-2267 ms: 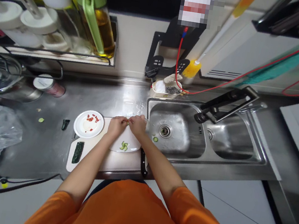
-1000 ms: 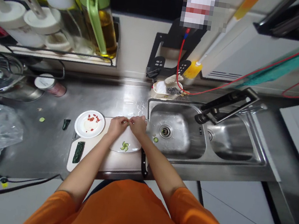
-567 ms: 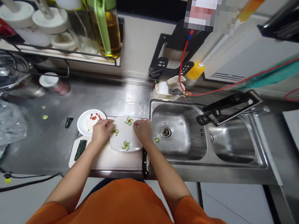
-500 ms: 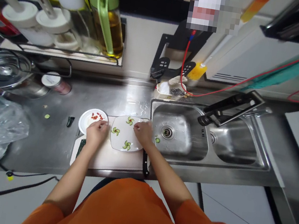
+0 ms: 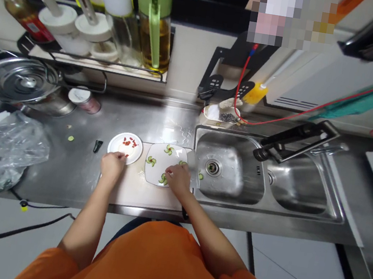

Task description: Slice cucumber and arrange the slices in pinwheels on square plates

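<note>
A square white plate (image 5: pixel 156 162) lies on a cutting board (image 5: pixel 128 192), with several pinwheels of green cucumber slices set around it. Over its lower right part is my right hand (image 5: pixel 178 180), fingertips pinched beside the lowest pinwheel (image 5: pixel 163 179); anything between them is too small to make out. Left of it stands a small round white plate (image 5: pixel 112 143) with red bits (image 5: pixel 130 142) that look like goji berries. My left hand (image 5: pixel 112 166) is at that plate's lower left rim, fingers closed; what they hold, if anything, is hidden. My right hand partly covers another pinwheel (image 5: pixel 182 163).
A knife handle (image 5: pixel 184 213) shows at the board's right edge, next to the sink (image 5: pixel 232 165). Cucumber scraps (image 5: pixel 98 146) and a plastic bag (image 5: pixel 16 141) lie on the left. Behind are a lidded pot (image 5: pixel 22 80), a small jar (image 5: pixel 85 100) and a bottle rack (image 5: pixel 106 66).
My right hand has come down from the square plate's upper right to its lowest pinwheel. My left hand has shifted to the small plate's lower left rim. The whole view has shifted a little.
</note>
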`<control>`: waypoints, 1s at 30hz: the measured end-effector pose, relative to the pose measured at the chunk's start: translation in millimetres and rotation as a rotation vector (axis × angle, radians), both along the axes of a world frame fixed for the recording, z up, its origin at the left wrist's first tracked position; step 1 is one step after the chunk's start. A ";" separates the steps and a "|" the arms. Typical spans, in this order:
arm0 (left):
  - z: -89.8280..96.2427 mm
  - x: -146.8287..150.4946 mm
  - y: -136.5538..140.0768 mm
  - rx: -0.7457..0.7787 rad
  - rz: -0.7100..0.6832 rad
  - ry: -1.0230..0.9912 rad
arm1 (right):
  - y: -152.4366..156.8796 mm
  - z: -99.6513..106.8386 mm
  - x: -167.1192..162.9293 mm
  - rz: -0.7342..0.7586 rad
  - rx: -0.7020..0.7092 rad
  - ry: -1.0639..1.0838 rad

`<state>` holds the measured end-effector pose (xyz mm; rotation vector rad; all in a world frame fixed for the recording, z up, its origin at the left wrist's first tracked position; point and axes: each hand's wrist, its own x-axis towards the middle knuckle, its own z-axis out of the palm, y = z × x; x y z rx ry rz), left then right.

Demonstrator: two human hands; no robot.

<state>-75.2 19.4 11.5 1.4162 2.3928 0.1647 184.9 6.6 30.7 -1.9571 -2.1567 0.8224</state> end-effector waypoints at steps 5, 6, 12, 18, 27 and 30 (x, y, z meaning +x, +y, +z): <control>-0.6 1.6 -0.1 0.008 -0.052 -0.017 | -6.4 2.3 1.5 0.006 0.011 0.012; -1.2 1.9 0.2 0.014 -0.061 -0.018 | -7.9 2.5 1.5 0.006 0.008 0.009; -5.9 2.4 1.7 0.012 -0.089 0.001 | -15.4 2.3 -0.2 -0.004 0.001 -0.001; -5.5 7.4 4.0 0.013 -0.114 0.038 | -20.8 5.2 -0.2 -0.008 0.018 0.007; 19.9 29.8 -1.0 0.166 0.154 -0.323 | -23.7 12.3 5.0 -0.047 0.016 0.058; 27.7 62.7 -8.0 0.199 0.259 -0.815 | -21.9 17.9 3.5 -0.074 0.038 0.127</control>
